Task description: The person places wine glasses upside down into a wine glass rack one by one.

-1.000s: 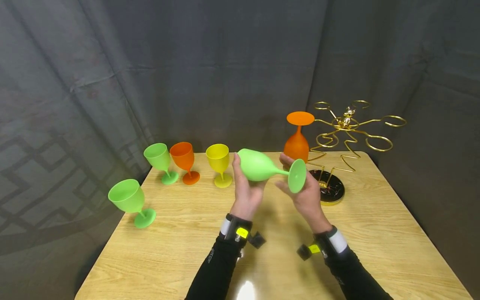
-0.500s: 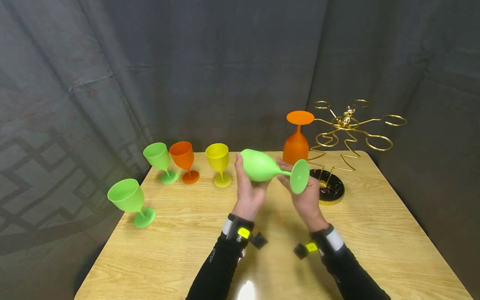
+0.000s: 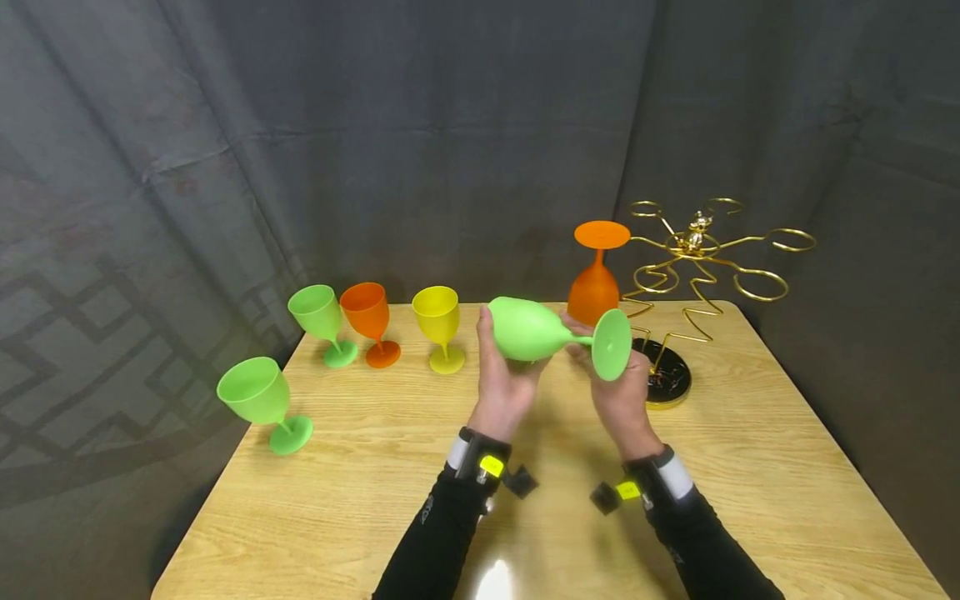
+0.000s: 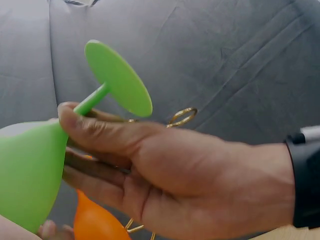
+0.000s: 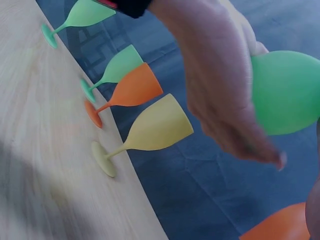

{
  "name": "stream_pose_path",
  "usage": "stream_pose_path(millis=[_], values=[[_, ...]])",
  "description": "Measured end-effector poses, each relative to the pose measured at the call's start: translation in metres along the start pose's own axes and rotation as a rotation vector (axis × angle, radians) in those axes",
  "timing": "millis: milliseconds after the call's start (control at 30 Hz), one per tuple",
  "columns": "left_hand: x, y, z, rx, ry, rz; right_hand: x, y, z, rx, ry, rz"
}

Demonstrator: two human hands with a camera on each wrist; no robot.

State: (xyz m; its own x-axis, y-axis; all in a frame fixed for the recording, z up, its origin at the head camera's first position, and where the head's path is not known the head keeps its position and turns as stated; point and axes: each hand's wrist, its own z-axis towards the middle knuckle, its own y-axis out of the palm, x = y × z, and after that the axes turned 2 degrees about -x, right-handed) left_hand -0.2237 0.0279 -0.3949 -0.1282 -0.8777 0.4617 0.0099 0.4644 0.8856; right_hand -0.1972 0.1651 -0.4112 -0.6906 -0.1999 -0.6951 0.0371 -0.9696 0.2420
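Observation:
A light green goblet [image 3: 528, 331] is held on its side above the table, its foot pointing right. My left hand [image 3: 504, 396] grips its bowl, thumb on the left near the rim. With my right hand [image 3: 622, 408] I pinch the stem; the left wrist view shows that thumb [image 4: 75, 120] where stem meets bowl. An orange goblet [image 3: 592, 298] is upside down behind my right hand, at the left of a gold wire rack [image 3: 697, 250]. The rack's ringed arms spread above a round black base [image 3: 670, 375], partly hidden by my right hand.
On the left of the wooden table [image 3: 360, 517] several goblets stand upright: a yellow goblet [image 3: 437, 315], an orange goblet [image 3: 365, 312], a green goblet [image 3: 315, 313] and a nearer green goblet [image 3: 257, 392]. A dark grey curtain [image 3: 450, 150] hangs behind.
Both hands have shifted slightly right with the green goblet. My right hand's fingers have closed in on the stem. The other goblets and the rack have not moved.

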Motion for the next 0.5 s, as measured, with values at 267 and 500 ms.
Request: stream_pose_path(millis=[267,500], values=[[0.009,-0.009,0.002,-0.049,0.093,0.227,-0.005,-0.009,0.007,0.015,-0.032,-0.098],[0.021,-0.019,0.003,-0.066,0.102,0.376,-0.006,-0.022,0.01,-0.011,-0.012,-0.19]])
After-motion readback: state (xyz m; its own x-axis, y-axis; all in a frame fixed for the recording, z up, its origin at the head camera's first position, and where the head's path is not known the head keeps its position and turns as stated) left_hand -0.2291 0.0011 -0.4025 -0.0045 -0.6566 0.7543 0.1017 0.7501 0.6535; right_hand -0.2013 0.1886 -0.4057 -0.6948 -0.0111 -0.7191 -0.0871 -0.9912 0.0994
